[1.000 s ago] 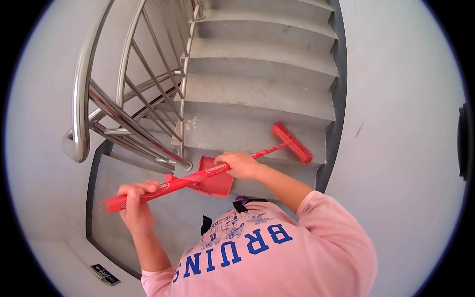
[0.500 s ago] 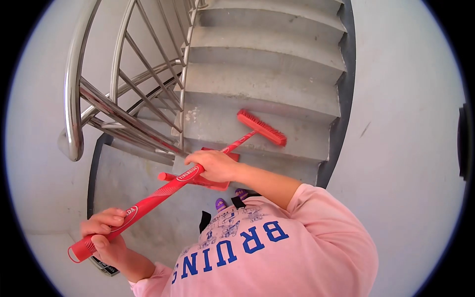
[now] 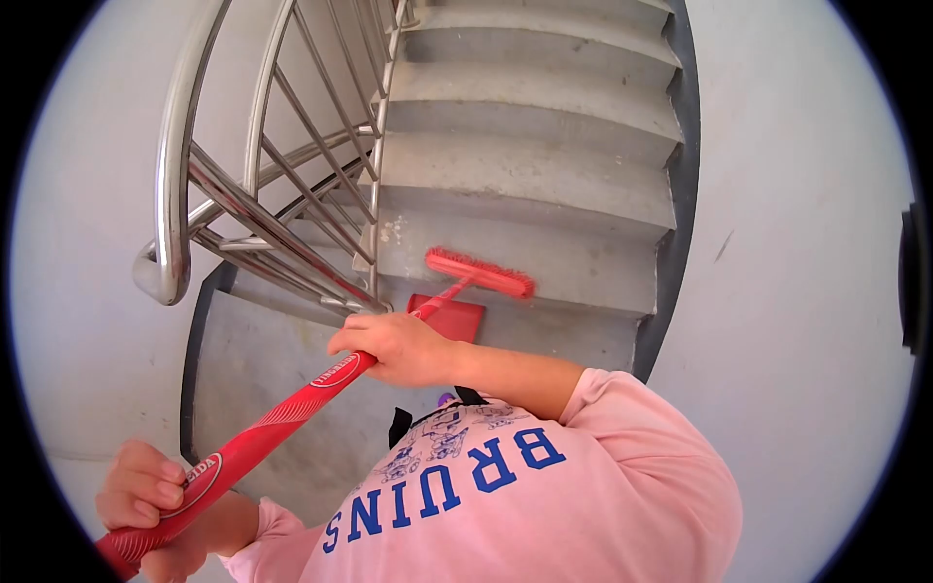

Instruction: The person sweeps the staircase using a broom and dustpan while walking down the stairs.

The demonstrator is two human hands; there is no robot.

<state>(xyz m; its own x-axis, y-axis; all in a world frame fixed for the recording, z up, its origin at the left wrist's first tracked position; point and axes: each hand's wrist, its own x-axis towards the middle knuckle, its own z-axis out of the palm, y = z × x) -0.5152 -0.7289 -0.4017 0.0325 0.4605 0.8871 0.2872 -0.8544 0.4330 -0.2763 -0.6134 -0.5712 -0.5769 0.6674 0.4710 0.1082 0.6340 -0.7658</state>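
A red broom (image 3: 292, 413) slants across my body from lower left to the stairs. My left hand (image 3: 155, 505) is wrapped round the handle near its end at the lower left. Farther along the handle, my right hand (image 3: 398, 348) is closed round it. The broom's wide red brush head (image 3: 481, 273) is at the front edge of the lowest step, bristles facing away from me. Just below the head, a red dustpan (image 3: 459, 321) lies on the floor, partly covered by my right hand and the handle.
Grey concrete stairs (image 3: 525, 160) rise ahead. A metal railing (image 3: 173, 165) stands along their left side, its curved end close on my left. White wall (image 3: 797, 243) borders the right. Purple footwear (image 3: 445, 399) shows slightly under my pink shirt.
The brush head has moved left and toward me, from the step's tread to its front edge. Both hands have shifted left with the handle, the left one also lower.
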